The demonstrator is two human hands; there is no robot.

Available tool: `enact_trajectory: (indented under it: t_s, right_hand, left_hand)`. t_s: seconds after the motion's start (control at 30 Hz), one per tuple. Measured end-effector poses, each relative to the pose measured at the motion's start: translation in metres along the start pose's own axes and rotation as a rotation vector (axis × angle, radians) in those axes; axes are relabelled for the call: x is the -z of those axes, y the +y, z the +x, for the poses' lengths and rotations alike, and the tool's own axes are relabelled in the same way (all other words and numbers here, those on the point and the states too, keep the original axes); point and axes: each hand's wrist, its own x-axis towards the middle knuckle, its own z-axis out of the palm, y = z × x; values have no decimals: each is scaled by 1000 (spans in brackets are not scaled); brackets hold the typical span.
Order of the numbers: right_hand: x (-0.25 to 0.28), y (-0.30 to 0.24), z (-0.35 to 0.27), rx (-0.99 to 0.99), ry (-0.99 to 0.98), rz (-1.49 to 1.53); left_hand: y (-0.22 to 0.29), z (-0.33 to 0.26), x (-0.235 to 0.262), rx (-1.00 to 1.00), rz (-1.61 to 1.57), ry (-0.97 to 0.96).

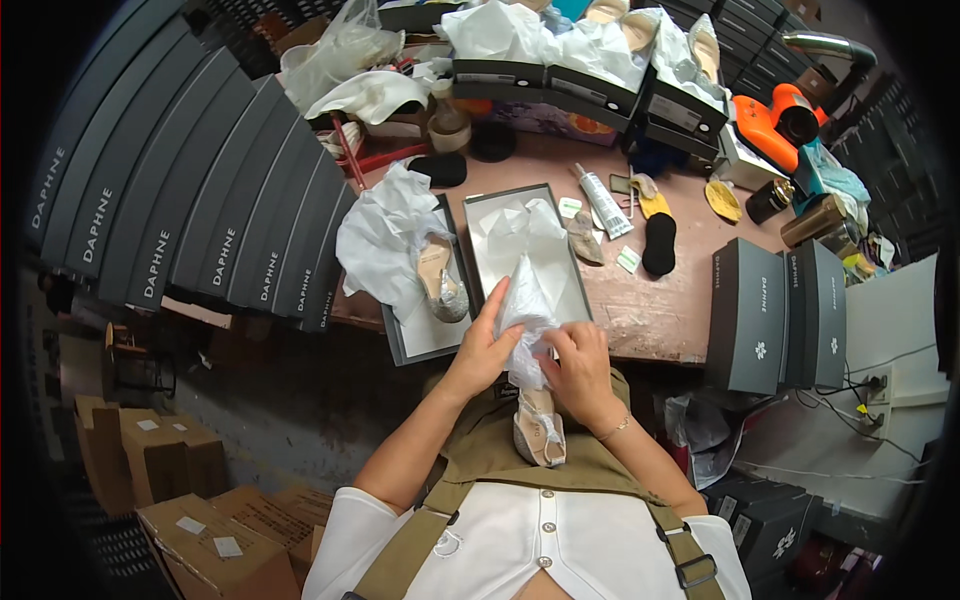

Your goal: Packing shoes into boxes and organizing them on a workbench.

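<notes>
My left hand is closed around crumpled white tissue paper, thumb across it. On the other side, the bent fingers of my right hand pinch the tissue's lower end. A silvery, glittery shoe with a beige insole sits just below, against my apron; whether the paper touches it cannot be told. Ahead lies an uncovered dark grey shoebox part with a white inside and more tissue. To its left, a matching glittery shoe rests on tissue paper over another grey box part.
Tall stacks of dark shoeboxes stand left, and upright shoeboxes at the right table edge. On the table are a white tube, black pads and an orange heat-gun-like tool. Cartons fill the lower left.
</notes>
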Motion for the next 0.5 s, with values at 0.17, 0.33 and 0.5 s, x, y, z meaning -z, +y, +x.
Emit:
enact_trajectory:
  t_s: [0.17, 0.33, 0.5]
  right_hand:
    - [-17, 10, 30, -5, 133, -3]
    - [-20, 18, 29, -69, -113, 66]
    - [27, 26, 32, -263, -431, 723]
  left_hand:
    - [9, 2, 0, -44, 52, -12]
    - [5, -6, -3, 73, -30, -34]
    - [15, -4, -2, 29, -76, -91]
